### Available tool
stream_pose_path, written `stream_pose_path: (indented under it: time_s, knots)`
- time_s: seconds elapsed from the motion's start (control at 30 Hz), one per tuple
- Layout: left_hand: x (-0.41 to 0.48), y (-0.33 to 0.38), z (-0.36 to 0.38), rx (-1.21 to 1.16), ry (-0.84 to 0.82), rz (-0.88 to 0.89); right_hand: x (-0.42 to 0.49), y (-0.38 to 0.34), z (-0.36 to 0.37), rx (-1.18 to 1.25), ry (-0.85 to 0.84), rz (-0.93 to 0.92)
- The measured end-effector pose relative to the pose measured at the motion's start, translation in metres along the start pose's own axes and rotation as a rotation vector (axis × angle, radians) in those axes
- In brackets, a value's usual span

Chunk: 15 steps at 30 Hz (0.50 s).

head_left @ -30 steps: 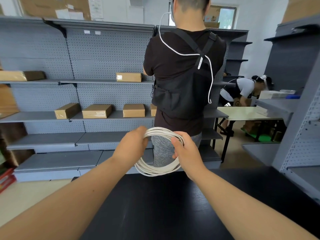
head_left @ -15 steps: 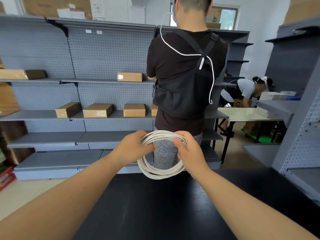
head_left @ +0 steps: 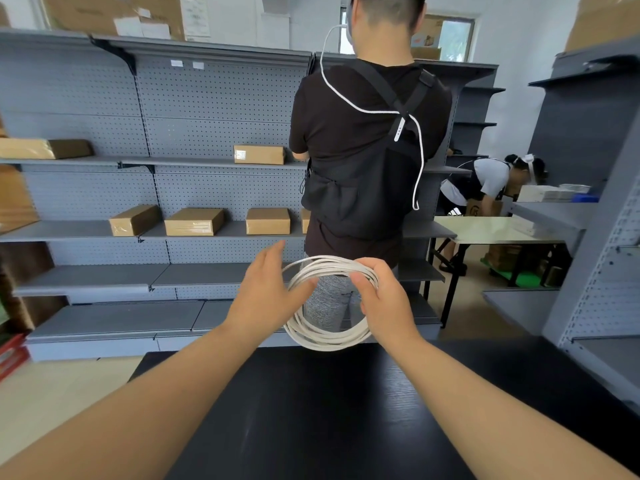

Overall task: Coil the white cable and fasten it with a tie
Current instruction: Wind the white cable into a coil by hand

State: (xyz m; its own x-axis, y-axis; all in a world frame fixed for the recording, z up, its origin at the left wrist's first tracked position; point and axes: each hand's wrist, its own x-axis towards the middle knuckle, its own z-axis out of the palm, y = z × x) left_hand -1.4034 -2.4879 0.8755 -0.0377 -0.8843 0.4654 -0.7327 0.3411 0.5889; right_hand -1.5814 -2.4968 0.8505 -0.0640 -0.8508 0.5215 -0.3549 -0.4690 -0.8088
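Observation:
The white cable (head_left: 323, 336) is wound into a round coil of several loops, held upright in the air just beyond the far edge of the black table (head_left: 329, 410). My right hand (head_left: 384, 303) grips the coil's upper right side, thumb in front and fingers curled over the strands. My left hand (head_left: 266, 292) is at the coil's left side with fingers stretched out straight; its thumb lies against the loops. No tie is visible.
A person in a black top (head_left: 367, 150) stands close behind the coil, facing grey shelves (head_left: 104, 230) with cardboard boxes (head_left: 194, 221). Another person bends over at a pale table (head_left: 491, 230) to the right. More grey shelving (head_left: 595, 237) stands on the right.
My left hand has let go of the coil's left side and its fingers have spread out straight. The right hand keeps its grip, and the coil has shifted slightly right.

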Motion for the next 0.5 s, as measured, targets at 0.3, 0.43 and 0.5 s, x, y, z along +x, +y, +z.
stream_pose_path:
  time_s: [0.3,0.43,0.5]
  knots:
    - [-0.013,0.008,0.022,0.513,0.037,0.356,-0.003,-0.008,0.007,-0.034,-0.010,-0.048]
    - [-0.023,0.005,0.027,0.573,0.041,0.370,-0.004,-0.011,0.006,0.001,0.001,-0.026]
    - [-0.030,0.004,0.030,0.615,0.036,0.375,-0.004,-0.013,0.006,0.036,0.014,-0.003]
